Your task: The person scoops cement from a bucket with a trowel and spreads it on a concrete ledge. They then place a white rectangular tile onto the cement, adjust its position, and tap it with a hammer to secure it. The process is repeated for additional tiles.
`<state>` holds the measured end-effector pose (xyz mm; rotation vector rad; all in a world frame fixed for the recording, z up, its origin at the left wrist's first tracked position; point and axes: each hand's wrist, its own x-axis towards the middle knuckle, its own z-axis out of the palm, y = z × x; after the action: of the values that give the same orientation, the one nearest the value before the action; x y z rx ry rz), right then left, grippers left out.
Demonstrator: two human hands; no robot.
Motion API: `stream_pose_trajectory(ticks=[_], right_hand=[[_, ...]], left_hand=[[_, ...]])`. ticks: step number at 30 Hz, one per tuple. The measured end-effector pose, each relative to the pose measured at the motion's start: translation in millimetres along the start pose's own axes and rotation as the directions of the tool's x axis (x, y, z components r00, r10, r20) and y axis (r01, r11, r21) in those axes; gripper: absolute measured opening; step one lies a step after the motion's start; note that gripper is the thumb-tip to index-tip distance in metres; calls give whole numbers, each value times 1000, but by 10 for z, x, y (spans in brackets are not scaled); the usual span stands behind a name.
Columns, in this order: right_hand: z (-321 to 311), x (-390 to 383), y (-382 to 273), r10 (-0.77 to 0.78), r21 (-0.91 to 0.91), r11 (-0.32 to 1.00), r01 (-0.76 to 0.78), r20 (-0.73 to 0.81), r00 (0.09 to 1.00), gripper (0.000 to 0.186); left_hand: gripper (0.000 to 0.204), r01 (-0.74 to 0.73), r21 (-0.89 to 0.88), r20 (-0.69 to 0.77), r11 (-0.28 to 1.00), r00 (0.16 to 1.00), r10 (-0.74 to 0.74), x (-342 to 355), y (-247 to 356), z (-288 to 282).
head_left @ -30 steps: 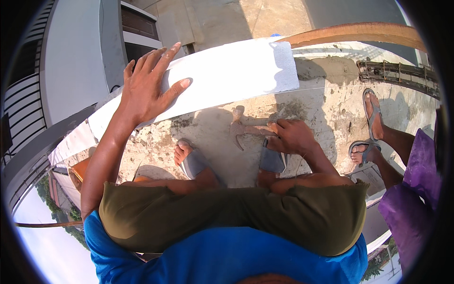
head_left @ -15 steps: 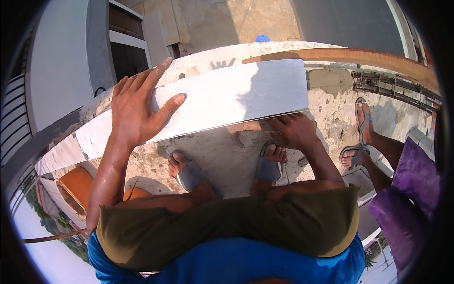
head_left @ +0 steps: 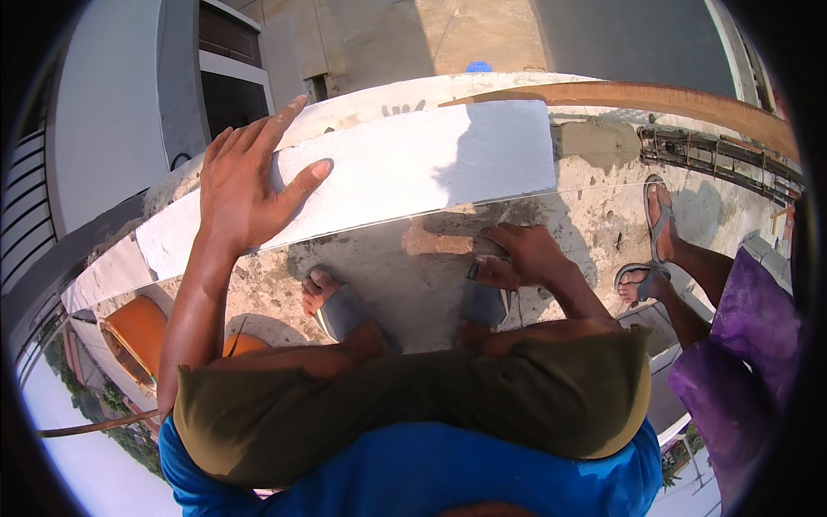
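Your right hand [head_left: 532,257], grasping hammer [head_left: 444,245], has dropped away from white block [head_left: 405,159]; left hand [head_left: 243,200], unclenched, likely steadies it.

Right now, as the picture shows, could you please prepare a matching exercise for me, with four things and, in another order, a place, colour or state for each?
Things:
1. Left hand
2. Hammer
3. White block
4. Wooden beam

Descriptions:
A. brown, extending toward the right side
B. held in the right hand
C. shaded at its right end, sunlit in its middle
D. open and spread out

Right pairs: 1-D, 2-B, 3-C, 4-A
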<state>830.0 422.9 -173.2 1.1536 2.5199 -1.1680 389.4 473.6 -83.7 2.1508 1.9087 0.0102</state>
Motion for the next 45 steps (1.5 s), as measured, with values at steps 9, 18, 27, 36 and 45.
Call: stream_pose_trajectory(ticks=[9,18,27,36,45], right_hand=[[413,-1201,124,591,962,162,-219,84,803,34],[163,-584,144,710,980,-62,188,-89,699,32],[127,-775,303,727,996,11,92,-71,683,26],[573,-1248,519,418,600,748,-282,-96,904,50],[-71,416,-599,-140,417,898,-140,573,807,56]], left_hand=[[83,-91,142,-104,986,989,106,-148,99,5],[79,-122,103,-83,987,988,130,-189,75,36],[81,-89,76,-78,993,992,95,-150,56,56],[69,188,94,-230,978,959,-162,-687,-286,-78],[117,322,-934,258,-154,311,-915,-2102,-242,10]])
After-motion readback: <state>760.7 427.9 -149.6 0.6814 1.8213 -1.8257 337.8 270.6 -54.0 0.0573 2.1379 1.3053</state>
